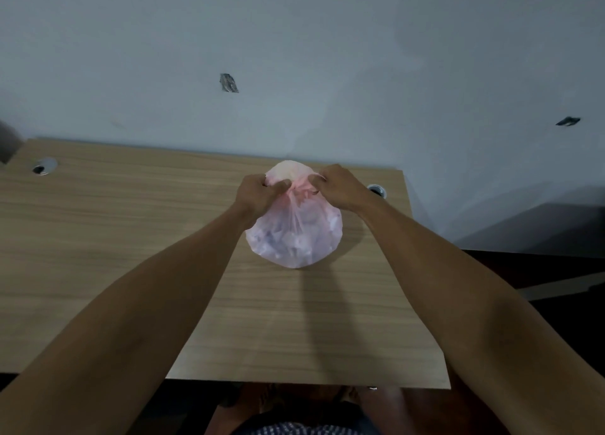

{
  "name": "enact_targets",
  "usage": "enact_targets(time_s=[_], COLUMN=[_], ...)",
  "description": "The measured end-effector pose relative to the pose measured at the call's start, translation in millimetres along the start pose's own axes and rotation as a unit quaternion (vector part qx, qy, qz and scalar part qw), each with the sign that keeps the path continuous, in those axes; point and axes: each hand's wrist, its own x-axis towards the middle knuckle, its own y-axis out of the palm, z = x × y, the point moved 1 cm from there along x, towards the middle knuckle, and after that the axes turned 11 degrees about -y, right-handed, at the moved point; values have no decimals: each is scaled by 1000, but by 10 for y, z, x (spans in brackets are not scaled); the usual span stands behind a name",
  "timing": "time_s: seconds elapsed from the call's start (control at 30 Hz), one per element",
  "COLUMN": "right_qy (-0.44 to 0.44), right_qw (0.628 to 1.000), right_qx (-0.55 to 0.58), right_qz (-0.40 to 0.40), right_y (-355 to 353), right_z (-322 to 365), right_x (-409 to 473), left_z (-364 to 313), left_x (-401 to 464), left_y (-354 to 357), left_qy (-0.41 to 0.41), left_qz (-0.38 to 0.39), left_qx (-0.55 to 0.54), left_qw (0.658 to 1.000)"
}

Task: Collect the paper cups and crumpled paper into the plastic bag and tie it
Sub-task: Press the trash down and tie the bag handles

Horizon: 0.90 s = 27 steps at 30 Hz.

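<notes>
Sitting a bit right of the middle of the frame is the plastic bag (pixel 294 235), a thin pink see-through one, resting on the wooden desk (pixel 98 238). It's bulging round at the bottom and you can make out pale crumpled stuff through the plastic, though it's too blurry to tell cups from paper. The top of the bag is gathered into a twisted neck, with a loose puff of plastic sticking up behind it toward the wall.

Both hands are on that neck. The left hand (pixel 258 194) has its fingers curled in and is pinching the gathered plastic from the left side, thumb pressed against it. The right hand (pixel 337 186) does the same from the right, fingers curled round the plastic. The two hands are nearly touching each other over the knot area. I can't tell if a knot is actually formed in there.

Further out: bare forearms come in from the bottom corners. There's a round cable hole (pixel 44 166) in the desk at the upper left and another cable hole (pixel 377 190) just right of the right hand. Behind is a pale bluish wall (pixel 360 58) with a chipped patch (pixel 229 83) near the top middle and another mark (pixel 568 121) at the far right. A bit of checked fabric (pixel 304 429) shows at the bottom edge.
</notes>
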Motion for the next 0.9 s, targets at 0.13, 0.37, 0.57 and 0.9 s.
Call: enact_targets(time_s=[0.13, 0.37, 0.57, 0.9], right_qy=[24, 80, 119, 101], right_qw=[998, 996, 992, 878], right_qx=[-42, -8, 32, 452], right_qz=[31, 45, 34, -120], right_y=[-11, 75, 148, 209], right_z=[-85, -379, -422, -25], right_x=[-17, -121, -127, 24], left_z=[41, 183, 156, -164], left_x=[29, 158, 131, -80], left_y=[-81, -252, -298, -51], left_qy=[-7, -35, -43, 68], left_qz=[-58, -82, -95, -56], left_qx=[39, 54, 68, -11], left_qw=[998, 995, 992, 996])
